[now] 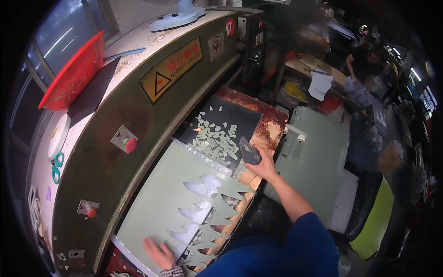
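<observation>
My right hand (pixel 264 165) grips a dark, pointed cutting die (pixel 249 152) at the edge of the press bed. Beside it lies a heap of pale green offcuts (pixel 216 137) on a black pad (pixel 240 117). My left hand (pixel 159 253) lies flat, fingers spread, on a pale green sheet (pixel 159 196) stretched across the bed. The sheet's right edge is cut into a jagged row of pointed notches (pixel 217 203). A blue sleeve covers my right upper arm.
The olive press head (pixel 138 138) curves over the bed, with red buttons (pixel 130 144) and a yellow warning plate (pixel 171 69). A red basket (pixel 74 74), green scissors (pixel 56 167) and a fan base (pixel 177 18) sit on top. A person stands far right (pixel 364 62).
</observation>
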Motion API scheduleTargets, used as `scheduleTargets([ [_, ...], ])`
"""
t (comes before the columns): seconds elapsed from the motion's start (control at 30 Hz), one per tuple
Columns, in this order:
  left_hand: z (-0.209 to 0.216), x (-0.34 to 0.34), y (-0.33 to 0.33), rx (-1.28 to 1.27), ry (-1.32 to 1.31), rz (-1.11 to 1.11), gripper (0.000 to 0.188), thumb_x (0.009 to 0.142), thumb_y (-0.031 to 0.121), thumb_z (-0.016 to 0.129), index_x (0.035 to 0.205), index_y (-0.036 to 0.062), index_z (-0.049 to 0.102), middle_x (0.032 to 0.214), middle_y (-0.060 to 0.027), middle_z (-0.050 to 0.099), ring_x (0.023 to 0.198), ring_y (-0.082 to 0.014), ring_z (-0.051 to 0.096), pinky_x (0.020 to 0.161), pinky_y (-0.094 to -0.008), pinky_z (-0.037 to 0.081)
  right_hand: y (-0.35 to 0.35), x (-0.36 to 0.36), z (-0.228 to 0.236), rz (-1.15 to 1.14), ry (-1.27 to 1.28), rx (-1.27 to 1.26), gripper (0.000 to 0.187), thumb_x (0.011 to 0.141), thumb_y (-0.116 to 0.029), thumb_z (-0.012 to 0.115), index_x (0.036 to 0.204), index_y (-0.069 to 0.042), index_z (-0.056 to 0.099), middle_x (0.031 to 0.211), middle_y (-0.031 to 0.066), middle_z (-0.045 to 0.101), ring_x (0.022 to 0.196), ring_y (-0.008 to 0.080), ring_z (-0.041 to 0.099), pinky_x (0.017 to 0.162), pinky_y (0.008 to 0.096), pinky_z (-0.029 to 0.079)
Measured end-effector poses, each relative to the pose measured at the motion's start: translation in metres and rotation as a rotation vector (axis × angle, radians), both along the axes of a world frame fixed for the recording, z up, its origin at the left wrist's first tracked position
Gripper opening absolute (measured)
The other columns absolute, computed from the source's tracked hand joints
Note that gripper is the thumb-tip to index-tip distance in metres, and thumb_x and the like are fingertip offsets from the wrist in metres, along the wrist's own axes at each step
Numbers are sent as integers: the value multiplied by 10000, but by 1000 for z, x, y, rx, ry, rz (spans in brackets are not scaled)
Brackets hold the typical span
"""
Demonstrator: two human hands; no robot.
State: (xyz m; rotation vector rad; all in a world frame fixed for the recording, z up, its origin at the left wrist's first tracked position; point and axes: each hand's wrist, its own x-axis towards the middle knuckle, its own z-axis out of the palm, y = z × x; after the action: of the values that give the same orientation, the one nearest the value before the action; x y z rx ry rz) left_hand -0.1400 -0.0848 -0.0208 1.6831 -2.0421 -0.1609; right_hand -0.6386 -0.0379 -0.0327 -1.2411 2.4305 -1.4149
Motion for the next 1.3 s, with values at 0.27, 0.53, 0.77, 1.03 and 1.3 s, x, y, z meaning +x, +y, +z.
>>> scheduleTargets([
  [0.27, 13, -80, -15, -7, -39, -158, 327, 782, 101, 686, 1081, -20, 635, 1193, -199, 579, 1199, -417, 461, 1013, -488, 384, 0, 23, 23, -61, -1958, -965, 527, 891, -486, 507, 1181, -50, 561, 1116, 176, 587, 1037, 354, 553, 918, 483, 502],
  [0.53, 5, -51, -22, 84, 14, -344, 394, 793, 90, 677, 1145, -67, 597, 1262, -242, 559, 1257, -418, 452, 1038, -478, 380, -3, 54, 31, -236, -2263, -1045, 649, 873, -598, 474, 1121, -6, 568, 1055, 201, 565, 1000, 387, 538, 879, 463, 527],
  [0.77, -19, -40, -23, -84, 55, -359, 239, 854, 73, 615, 1053, -55, 643, 1167, -228, 615, 1137, -396, 555, 995, -472, 429, 13, 125, 86, 333, -2133, -933, 598, 897, -587, 463, 1242, -108, 551, 1100, 165, 615, 952, 362, 596, 892, 470, 515],
  [1.03, 28, -44, 45, 387, 586, -644, 56, 790, -28, 624, 831, -50, 655, 937, -186, 668, 812, -324, 673, 737, -343, 559, 17, 206, 99, 490, -2005, -622, 790, 891, -646, 372, 1240, 52, 499, 1029, 250, 611, 980, 415, 589, 836, 411, 551],
  [1.3, 27, 68, 44, -6, 435, -18, 143, 844, 3, 607, 968, -59, 640, 984, -183, 654, 893, -329, 640, 781, -375, 523, -6, 278, 81, 595, -1959, -336, 811, 866, -682, 431, 1336, -21, 432, 1154, 212, 575, 1061, 414, 550, 947, 458, 476],
])
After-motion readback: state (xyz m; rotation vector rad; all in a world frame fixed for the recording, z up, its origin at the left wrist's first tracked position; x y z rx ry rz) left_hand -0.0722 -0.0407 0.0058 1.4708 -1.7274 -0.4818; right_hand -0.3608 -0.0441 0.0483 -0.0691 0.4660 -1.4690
